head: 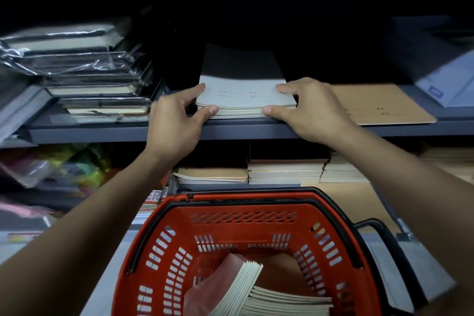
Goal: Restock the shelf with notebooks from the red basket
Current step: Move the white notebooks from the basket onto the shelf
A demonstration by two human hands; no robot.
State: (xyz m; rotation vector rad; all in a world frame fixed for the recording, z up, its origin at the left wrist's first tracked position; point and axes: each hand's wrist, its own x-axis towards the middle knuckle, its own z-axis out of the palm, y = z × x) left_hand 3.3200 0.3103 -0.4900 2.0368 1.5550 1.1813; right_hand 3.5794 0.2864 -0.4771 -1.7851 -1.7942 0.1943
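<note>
At left of centre the left hand [177, 115] pinches the near-left corner of a thin stack of pale-covered notebooks [243, 96] on the grey metal shelf [115, 131]; right of centre the right hand [307, 110] pinches the other corner. The soft, curling covers overhang the edge, so an uneven push could fan or spill them. Lower centre, the perforated plastic red basket [230, 215] holds more notebooks.

The back of the shelf [123, 131] sinks into darkness — the far end of the notebook stack [241, 90] fades there. The basket [246, 246] is cut by the bottom edge. The wrapped books [77, 64] at left are blurred — covers unreadable.
</note>
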